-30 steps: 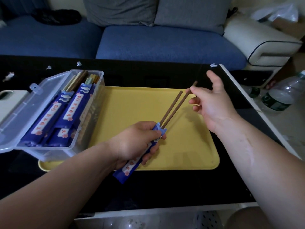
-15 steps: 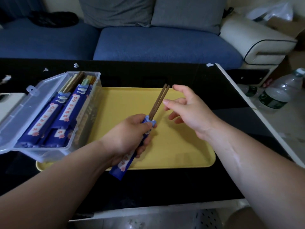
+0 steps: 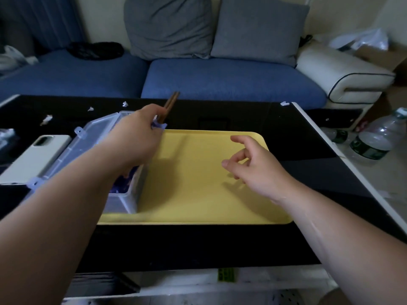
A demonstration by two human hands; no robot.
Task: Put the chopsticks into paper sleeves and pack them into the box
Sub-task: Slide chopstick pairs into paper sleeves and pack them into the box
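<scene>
Chopsticks [image 3: 171, 105] sleeved, your left fingers [image 3: 151, 111] grip them over box [image 3: 131, 201], right fingers [image 3: 230, 163] slack, empty; only packing left.

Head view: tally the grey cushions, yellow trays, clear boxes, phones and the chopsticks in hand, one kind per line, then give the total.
Grey cushions: 2
Yellow tray: 1
Clear box: 1
Phone: 1
Chopsticks: 2, in the blue sleeve that the left hand grips over the box
Total: 7
</scene>
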